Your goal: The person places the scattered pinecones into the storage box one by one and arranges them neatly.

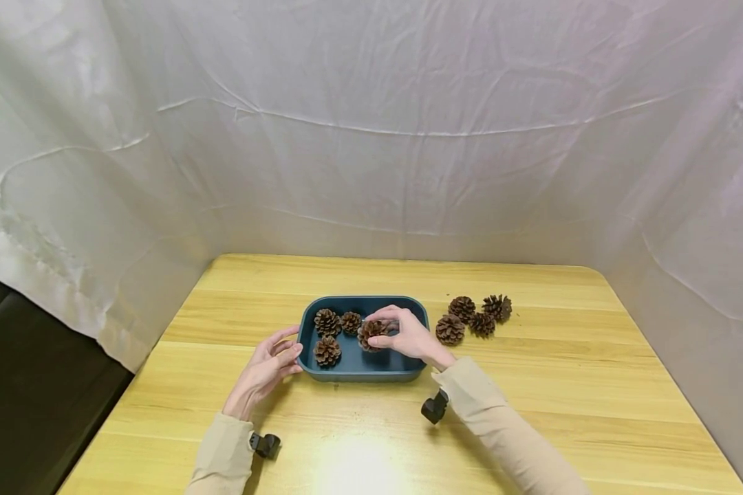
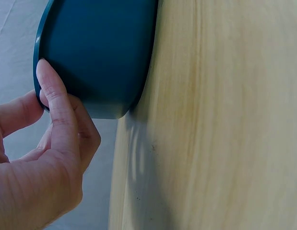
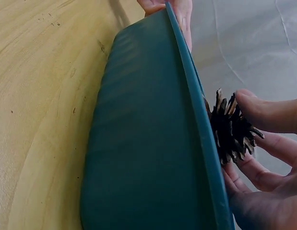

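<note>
A dark teal rectangular tray [image 1: 371,377] with rounded corners sits on the table. My left hand [image 1: 266,368] pinches its left rim between thumb and fingers, seen close up in the left wrist view, where the tray's side wall [image 2: 100,57] fills the upper left. Between the thumb and fingers of my right hand [image 1: 405,335] is a brown pine cone [image 1: 370,335], held within the tray's outline. The right wrist view shows this pine cone [image 3: 230,127] just beyond the rim, its scales spread. Three other pine cones, one of them [image 1: 327,350] nearest the front, lie in the tray's left part.
Several pine cones [image 1: 450,330] lie in a cluster on the wooden table [image 1: 563,385], to the right of the tray. A pale curtain [image 1: 408,172] hangs behind the table and along both sides. A dark surface [image 1: 31,385] shows at the lower left.
</note>
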`<state>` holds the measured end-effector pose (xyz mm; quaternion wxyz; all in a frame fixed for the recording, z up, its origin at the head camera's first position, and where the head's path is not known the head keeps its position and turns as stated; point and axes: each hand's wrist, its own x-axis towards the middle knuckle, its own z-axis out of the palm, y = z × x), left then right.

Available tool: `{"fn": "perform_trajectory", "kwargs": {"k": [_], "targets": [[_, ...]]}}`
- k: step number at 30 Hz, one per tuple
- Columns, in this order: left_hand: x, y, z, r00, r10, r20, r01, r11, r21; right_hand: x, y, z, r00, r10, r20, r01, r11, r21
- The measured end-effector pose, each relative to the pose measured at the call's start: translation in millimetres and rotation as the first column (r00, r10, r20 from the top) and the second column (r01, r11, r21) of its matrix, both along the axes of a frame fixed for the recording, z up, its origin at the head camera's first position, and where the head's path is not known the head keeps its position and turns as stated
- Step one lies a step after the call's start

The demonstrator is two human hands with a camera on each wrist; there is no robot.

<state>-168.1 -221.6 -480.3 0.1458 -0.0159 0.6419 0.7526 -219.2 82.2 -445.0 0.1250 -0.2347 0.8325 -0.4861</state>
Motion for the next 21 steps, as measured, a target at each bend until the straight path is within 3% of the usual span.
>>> {"fn": "perform_trajectory", "kwargs": {"k": [21], "targets": [[-0.1, -0.9, -2.4, 1.000, -0.004, -0.010, 0.004, 1.000, 0.020, -2.1, -6.1, -10.2, 0.994, -0.001, 0.113, 0.005, 0.999, -0.031]]}}
